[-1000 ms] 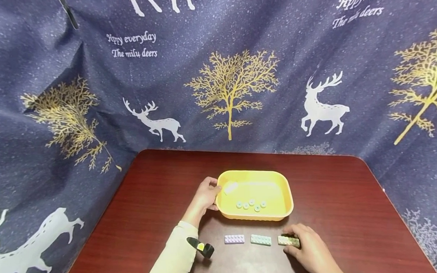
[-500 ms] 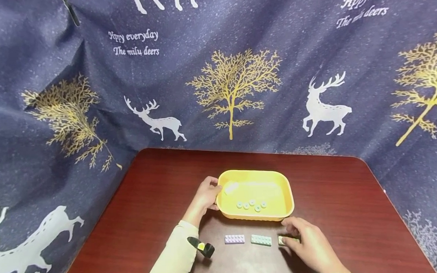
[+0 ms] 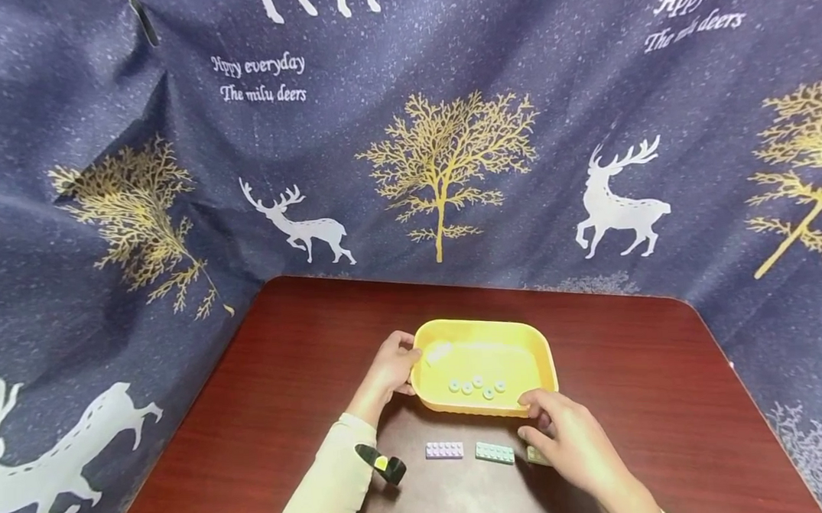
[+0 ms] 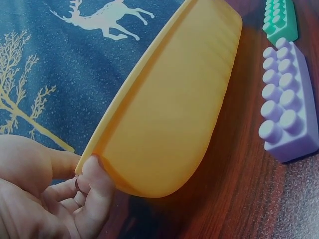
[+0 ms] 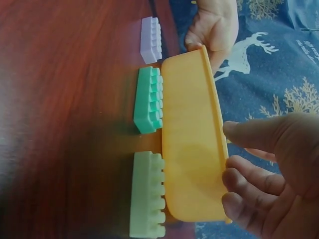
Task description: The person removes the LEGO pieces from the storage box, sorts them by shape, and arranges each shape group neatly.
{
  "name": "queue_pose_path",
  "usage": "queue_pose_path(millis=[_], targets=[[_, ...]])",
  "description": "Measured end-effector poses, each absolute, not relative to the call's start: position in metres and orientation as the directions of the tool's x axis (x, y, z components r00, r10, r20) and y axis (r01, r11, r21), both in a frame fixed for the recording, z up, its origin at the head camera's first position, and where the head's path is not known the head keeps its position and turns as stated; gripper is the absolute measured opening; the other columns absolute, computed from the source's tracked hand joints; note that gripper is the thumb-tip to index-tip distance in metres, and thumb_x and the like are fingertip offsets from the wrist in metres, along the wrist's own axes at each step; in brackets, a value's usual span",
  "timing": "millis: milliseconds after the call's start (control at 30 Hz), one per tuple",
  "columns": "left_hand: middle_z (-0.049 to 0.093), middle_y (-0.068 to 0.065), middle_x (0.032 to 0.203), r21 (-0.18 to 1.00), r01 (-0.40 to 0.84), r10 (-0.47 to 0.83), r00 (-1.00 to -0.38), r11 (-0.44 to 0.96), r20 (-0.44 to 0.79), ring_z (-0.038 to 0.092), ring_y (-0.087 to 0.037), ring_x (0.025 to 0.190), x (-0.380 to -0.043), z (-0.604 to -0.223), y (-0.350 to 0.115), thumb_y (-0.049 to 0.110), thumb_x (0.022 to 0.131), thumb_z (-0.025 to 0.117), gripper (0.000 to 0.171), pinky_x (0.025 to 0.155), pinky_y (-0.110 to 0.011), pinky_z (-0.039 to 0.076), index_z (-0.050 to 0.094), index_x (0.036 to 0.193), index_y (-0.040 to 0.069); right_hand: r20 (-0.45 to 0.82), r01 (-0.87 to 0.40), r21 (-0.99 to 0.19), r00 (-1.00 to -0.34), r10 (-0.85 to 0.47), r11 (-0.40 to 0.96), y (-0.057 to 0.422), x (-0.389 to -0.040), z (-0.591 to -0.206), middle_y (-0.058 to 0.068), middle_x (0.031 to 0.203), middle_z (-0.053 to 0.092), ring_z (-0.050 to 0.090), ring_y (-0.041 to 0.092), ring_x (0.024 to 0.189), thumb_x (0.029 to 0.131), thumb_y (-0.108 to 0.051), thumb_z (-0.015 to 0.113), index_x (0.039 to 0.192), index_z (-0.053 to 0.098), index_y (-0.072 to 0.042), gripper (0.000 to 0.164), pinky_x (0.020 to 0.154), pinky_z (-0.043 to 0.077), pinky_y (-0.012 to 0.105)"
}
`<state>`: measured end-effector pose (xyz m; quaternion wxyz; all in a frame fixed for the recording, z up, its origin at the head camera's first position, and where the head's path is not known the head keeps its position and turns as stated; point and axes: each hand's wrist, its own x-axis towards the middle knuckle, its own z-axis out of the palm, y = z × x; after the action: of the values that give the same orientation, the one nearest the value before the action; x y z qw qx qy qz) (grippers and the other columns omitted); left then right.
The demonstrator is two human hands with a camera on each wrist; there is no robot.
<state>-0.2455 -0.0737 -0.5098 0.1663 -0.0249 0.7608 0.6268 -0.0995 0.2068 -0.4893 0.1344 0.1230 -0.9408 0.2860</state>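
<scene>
A yellow plastic basin [image 3: 484, 360] stands on the table, with several small pale round pieces [image 3: 477, 381] inside. My left hand [image 3: 391, 364] pinches its left end, and in the left wrist view the thumb and fingers close on the rim. At the front right corner of the basin is my right hand [image 3: 563, 433], its fingers loosely bent. One fingertip reaches over the rim while the thumb stays outside; whether they press on it is unclear. Below the right hand, partly covered, lies a pale green toy building brick [image 5: 147, 194].
In front of the basin lie a purple building brick [image 3: 444, 450] and a mint green building brick [image 3: 494, 452], in a row with the pale green one. A whitish patch [image 3: 439, 352] shows inside the basin. Dark printed cloth [image 3: 380, 174] hangs behind the reddish-brown table [image 3: 305, 345].
My right hand has left the pale green brick and moved up and forward to the basin's front right corner. The left hand keeps its hold on the basin.
</scene>
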Motion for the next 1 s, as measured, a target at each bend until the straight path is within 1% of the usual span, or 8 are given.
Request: queue_pose_path(millis=[167, 300, 367, 533, 867, 1000], targets=[[0.063, -0.024, 0.108, 0.946, -0.255, 0.175, -0.941, 0.202, -0.291, 0.064, -0.024, 0.063, -0.247, -0.512, -0.074, 0.013, 0.104, 0.055, 0.031, 0.043, -0.026, 0.056, 0.049, 0.134, 0.003, 0.392, -0.361, -0.492, -0.904, -0.168, 0.792, 0.202, -0.114, -0.485, -0.013, 0.083, 0.06, 0.053, -0.001, 0.07, 0.073, -0.008, 0.09, 0.103, 0.069, -0.019, 0.038, 0.061, 0.047, 0.02], [0.062, -0.024, 0.106, 0.944, -0.265, 0.177, -0.938, 0.196, -0.3, 0.063, -0.023, 0.061, -0.247, -0.511, -0.075, 0.013, 0.104, 0.056, 0.031, 0.042, -0.026, 0.056, 0.049, 0.133, 0.004, 0.44, -0.401, -0.481, -0.88, -0.181, 0.78, 0.195, -0.125, -0.483, -0.01, 0.082, 0.062, 0.056, 0.006, 0.07, 0.072, -0.008, 0.089, 0.102, 0.069, -0.017, 0.036, 0.06, 0.046, 0.02], [0.062, -0.023, 0.104, 0.944, -0.265, 0.175, -0.938, 0.195, -0.299, 0.063, -0.022, 0.06, -0.246, -0.509, -0.075, 0.013, 0.104, 0.056, 0.031, 0.042, -0.026, 0.055, 0.05, 0.132, 0.005, 0.428, -0.401, -0.489, -0.884, -0.188, 0.775, 0.192, -0.13, -0.481, -0.008, 0.082, 0.062, 0.058, 0.009, 0.071, 0.073, -0.009, 0.088, 0.103, 0.069, -0.016, 0.036, 0.06, 0.047, 0.021], [0.062, -0.023, 0.103, 0.946, -0.26, 0.174, -0.94, 0.192, -0.294, 0.062, -0.022, 0.06, -0.246, -0.509, -0.075, 0.014, 0.103, 0.057, 0.03, 0.041, -0.026, 0.055, 0.05, 0.131, 0.005, 0.363, -0.378, -0.518, -0.91, -0.203, 0.767, 0.182, -0.142, -0.479, -0.004, 0.085, 0.065, 0.059, 0.014, 0.074, 0.076, -0.012, 0.087, 0.106, 0.069, -0.017, 0.035, 0.063, 0.047, 0.023], [0.063, -0.024, 0.105, 0.946, -0.259, 0.169, -0.941, 0.196, -0.293, 0.064, -0.024, 0.063, -0.246, -0.512, -0.075, 0.014, 0.103, 0.057, 0.03, 0.042, -0.026, 0.055, 0.05, 0.132, 0.005, 0.302, -0.377, -0.52, -0.921, -0.248, 0.766, 0.167, -0.163, -0.485, -0.001, 0.09, 0.067, 0.062, 0.019, 0.078, 0.08, -0.022, 0.088, 0.108, 0.069, -0.016, 0.035, 0.067, 0.052, 0.027], [0.063, -0.025, 0.106, 0.947, -0.255, 0.17, -0.942, 0.195, -0.289, 0.064, -0.025, 0.064, -0.247, -0.512, -0.075, 0.014, 0.104, 0.056, 0.031, 0.042, -0.026, 0.055, 0.05, 0.132, 0.005, 0.266, -0.361, -0.527, -0.93, -0.254, 0.769, 0.161, -0.171, -0.487, 0.001, 0.092, 0.067, 0.063, 0.019, 0.08, 0.081, -0.019, 0.086, 0.11, 0.069, -0.016, 0.034, 0.068, 0.052, 0.029]])
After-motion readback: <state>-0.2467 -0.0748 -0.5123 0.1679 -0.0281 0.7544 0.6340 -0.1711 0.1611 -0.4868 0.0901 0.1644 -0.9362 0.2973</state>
